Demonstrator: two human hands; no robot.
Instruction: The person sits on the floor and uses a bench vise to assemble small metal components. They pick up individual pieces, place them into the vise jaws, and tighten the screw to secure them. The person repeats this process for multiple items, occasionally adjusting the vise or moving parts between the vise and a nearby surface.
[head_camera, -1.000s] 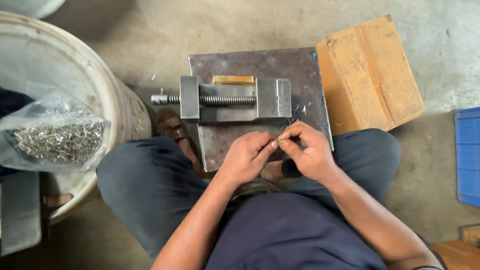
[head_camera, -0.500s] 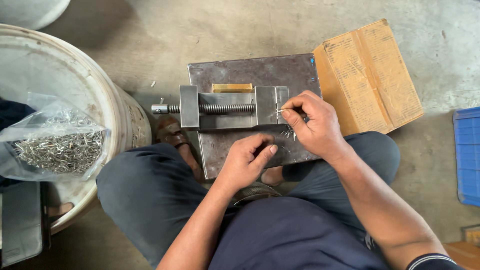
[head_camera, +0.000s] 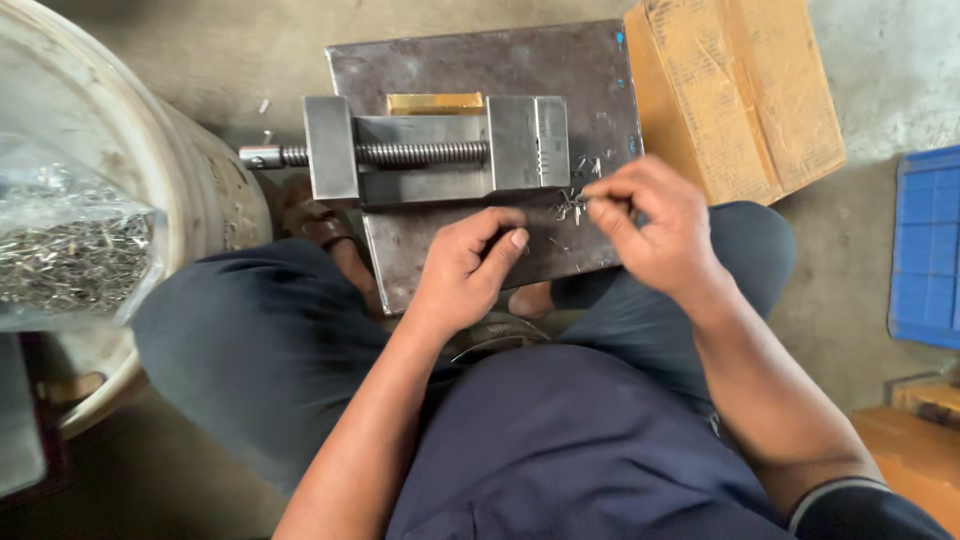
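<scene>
A steel vise (head_camera: 440, 150) with a threaded screw lies on a dark metal plate (head_camera: 480, 60) in front of my knees. A brass-coloured piece (head_camera: 435, 102) sits at the vise's far side. My right hand (head_camera: 650, 225) pinches small metal pins at a loose cluster of pins (head_camera: 572, 205) on the plate, just right of the vise. My left hand (head_camera: 468, 270) rests on the plate's near part, fingers curled, holding nothing that I can see.
A cardboard box (head_camera: 740, 90) lies right of the plate. At left stands a large white bucket (head_camera: 120, 150) with a clear bag of small metal pins (head_camera: 70, 250) over it. A blue crate (head_camera: 925, 250) is at the far right.
My two hands were together at the plate's near right; they have separated. The right hand moved up to the pins beside the vise, the left stayed low on the plate.
</scene>
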